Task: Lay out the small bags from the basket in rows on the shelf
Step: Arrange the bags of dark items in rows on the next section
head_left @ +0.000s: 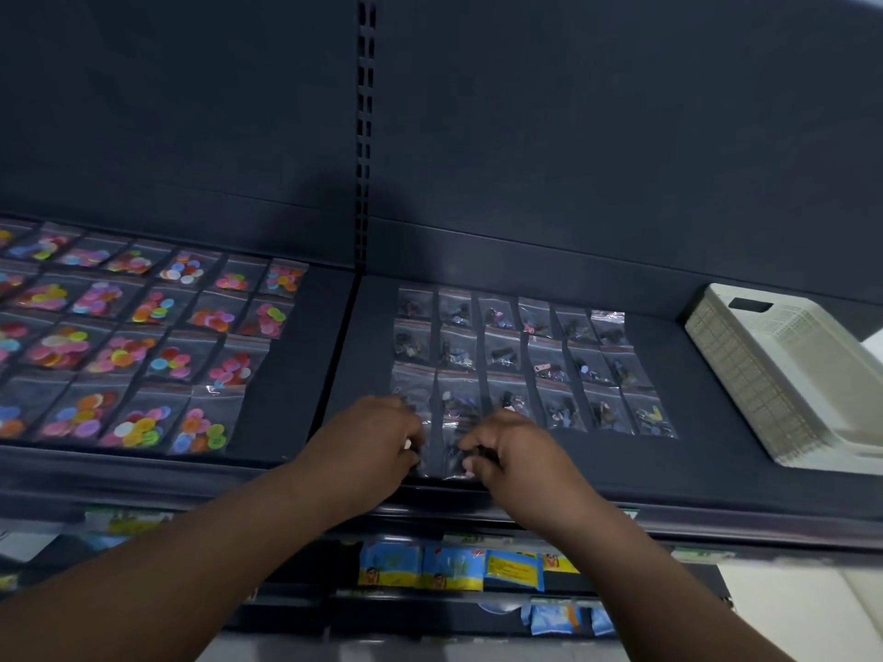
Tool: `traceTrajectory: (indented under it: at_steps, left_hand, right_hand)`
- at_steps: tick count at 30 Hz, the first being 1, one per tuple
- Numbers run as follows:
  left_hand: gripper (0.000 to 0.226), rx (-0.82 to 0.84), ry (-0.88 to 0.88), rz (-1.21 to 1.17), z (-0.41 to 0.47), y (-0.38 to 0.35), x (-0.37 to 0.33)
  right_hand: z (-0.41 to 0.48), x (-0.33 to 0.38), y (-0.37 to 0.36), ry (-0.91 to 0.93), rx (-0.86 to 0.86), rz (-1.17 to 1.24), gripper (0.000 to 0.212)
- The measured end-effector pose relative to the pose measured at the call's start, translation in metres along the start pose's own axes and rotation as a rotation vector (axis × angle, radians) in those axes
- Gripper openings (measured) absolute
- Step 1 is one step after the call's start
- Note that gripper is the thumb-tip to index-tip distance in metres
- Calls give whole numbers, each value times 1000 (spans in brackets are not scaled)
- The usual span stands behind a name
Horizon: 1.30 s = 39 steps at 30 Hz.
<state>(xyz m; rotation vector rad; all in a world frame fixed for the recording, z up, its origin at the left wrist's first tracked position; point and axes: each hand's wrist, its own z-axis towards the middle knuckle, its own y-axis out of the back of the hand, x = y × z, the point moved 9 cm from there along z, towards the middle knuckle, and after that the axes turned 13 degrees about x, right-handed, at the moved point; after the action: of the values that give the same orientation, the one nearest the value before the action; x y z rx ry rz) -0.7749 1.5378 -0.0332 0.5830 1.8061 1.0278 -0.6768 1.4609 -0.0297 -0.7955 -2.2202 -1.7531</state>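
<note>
Nearest the camera, at the bottom of the frame, two bare forearms reach up and forward over the lower racks, where blue and yellow packets (449, 566) hang below the shelf edge. Just beyond, at lower centre, the left hand (377, 437) and the right hand (506, 446) meet at the front lip of the dark shelf (716, 451). Both have their fingers curled inward and pinch the opposite sides of a clear bag (449, 453) of dark small parts. Motion blur makes it hard to tell whether one bag or two lie side by side there. The bag lies flat on the shelf, right at its front edge and in line with the left columns of the grid behind it. This looks like the start of a fourth row, with the bag being squared up in its slot. Behind the hands, in the middle of the frame, the rows of small bags (525, 360) stand three deep and six across, close together and fairly even. The front row is therefore mostly unfilled to the right of the hands. The next move likely calls for letting go without dragging the bag askew. After that comes a reach to the cream basket (745, 375) at the right edge of the frame for another bag; its contents cannot be seen from here. Further left, bags of coloured buttons (143, 336) already fill the neighbouring bay.
</note>
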Motion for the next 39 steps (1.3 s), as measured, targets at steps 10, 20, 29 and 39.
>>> traceTrajectory:
  at_steps: [10,20,29,39]
  left_hand:
    - [20,-112,-105,-30,4,29,-22]
    - [25,-177,-231,83,61,38,-108]
    - [30,-178,-240,140,177,-3,-232]
    - [38,-106,-40,117,267,-24,-302]
  right_hand:
    - [-18,-7,30,-63,-212,21,20]
    - [-65,-57,89,-84,-335,-138,33]
    - [-126,-201,181,-133,-399,-277,38]
    - [-146,-358,234,-339,-247,-265,41]
